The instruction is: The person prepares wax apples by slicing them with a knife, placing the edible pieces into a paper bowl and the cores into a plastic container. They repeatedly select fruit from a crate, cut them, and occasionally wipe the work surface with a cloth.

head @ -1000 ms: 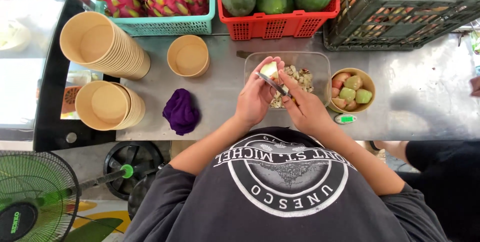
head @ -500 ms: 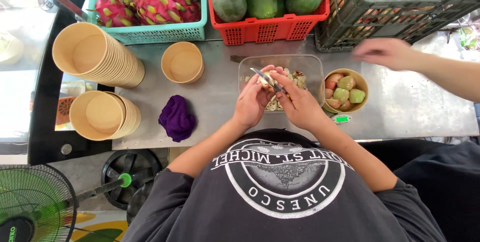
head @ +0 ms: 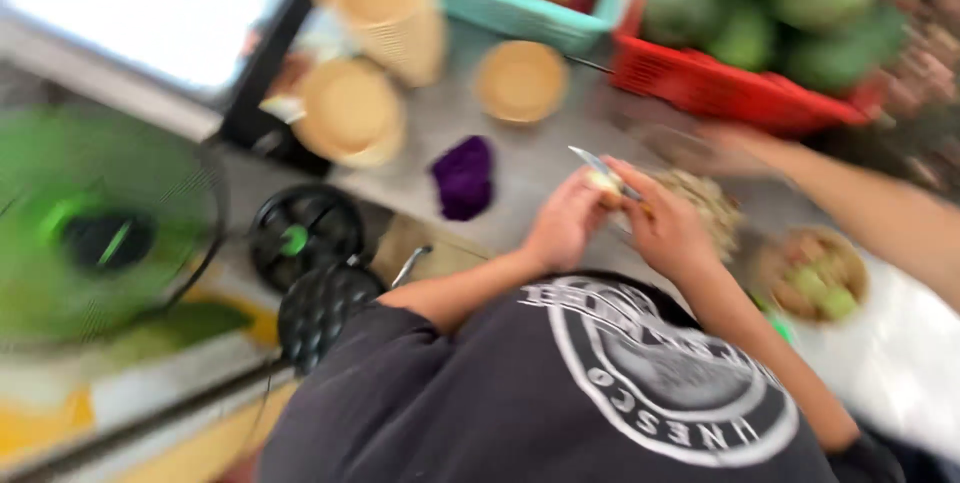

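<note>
The view is motion-blurred. My left hand (head: 562, 226) holds a small pale piece of fruit (head: 603, 184) over the metal counter (head: 545, 168). My right hand (head: 668, 230) grips a knife (head: 598, 163), whose blade lies against the fruit and points up and left. Both hands meet just left of a clear tray (head: 718, 208) of peelings. A brown bowl (head: 815, 275) with green and pale fruit chunks stands to the right of my right forearm.
Another person's arm (head: 850, 198) reaches in from the right, with its hand (head: 722, 148) behind the tray. A purple cloth (head: 463, 176), stacked paper bowls (head: 350, 111), a single bowl (head: 520, 80), a red basket (head: 720, 88) of green fruit, a teal basket (head: 520, 15) and a green fan (head: 100, 233) surround me.
The view has swung and tilted, and is now blurred. The other person's arm has reached further left, towards the tray. My hands still hold the fruit and the knife together.
</note>
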